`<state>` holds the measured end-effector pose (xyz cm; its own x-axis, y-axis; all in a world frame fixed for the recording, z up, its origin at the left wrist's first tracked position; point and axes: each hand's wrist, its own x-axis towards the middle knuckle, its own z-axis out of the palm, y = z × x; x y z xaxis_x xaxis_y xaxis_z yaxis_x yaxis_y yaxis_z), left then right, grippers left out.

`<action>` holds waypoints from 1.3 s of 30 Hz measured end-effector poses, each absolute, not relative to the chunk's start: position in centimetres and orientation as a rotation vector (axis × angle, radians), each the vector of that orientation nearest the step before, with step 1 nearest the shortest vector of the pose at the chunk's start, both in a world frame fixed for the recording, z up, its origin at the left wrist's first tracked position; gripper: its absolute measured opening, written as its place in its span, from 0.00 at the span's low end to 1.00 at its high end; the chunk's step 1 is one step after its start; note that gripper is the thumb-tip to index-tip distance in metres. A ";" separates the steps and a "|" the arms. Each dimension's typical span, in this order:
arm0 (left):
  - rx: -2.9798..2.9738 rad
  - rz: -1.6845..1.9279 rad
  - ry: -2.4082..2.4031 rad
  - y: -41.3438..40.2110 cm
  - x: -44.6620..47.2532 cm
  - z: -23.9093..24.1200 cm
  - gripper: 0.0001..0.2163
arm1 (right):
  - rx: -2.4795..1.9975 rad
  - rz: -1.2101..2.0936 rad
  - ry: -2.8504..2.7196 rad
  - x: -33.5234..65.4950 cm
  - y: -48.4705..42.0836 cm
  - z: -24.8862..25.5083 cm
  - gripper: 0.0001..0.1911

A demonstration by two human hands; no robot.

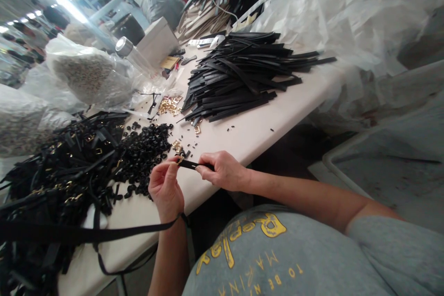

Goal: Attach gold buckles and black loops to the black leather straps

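Note:
Between my two hands, just over the table's near edge, a narrow black strap is stretched, with a slot in it. My left hand pinches a small gold buckle at the strap's left end. Closed on the strap's other end is my right hand. A pile of small black loops lies just beyond my left hand. Several loose gold buckles rest close to my fingertips. Farther back is a heap of flat black straps.
Black straps with gold buckles are heaped at the left. Plastic bags of small parts and a clear bottle stand behind. A long black band crosses at lower left. White plastic sheeting covers the right; people are far back.

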<state>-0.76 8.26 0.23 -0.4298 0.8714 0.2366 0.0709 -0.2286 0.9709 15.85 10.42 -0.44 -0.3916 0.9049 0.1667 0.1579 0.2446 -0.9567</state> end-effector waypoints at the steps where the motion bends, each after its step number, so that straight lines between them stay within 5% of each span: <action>1: 1.131 1.726 1.420 8.2 -0.7 0.2 0.07 | -0.975 1.206 -1.737 15.8 10.4 -0.5 0.09; 39: 0.981 1.688 1.414 7.8 0.4 -0.4 0.11 | -0.945 1.165 -2.021 16.1 10.1 -0.2 0.09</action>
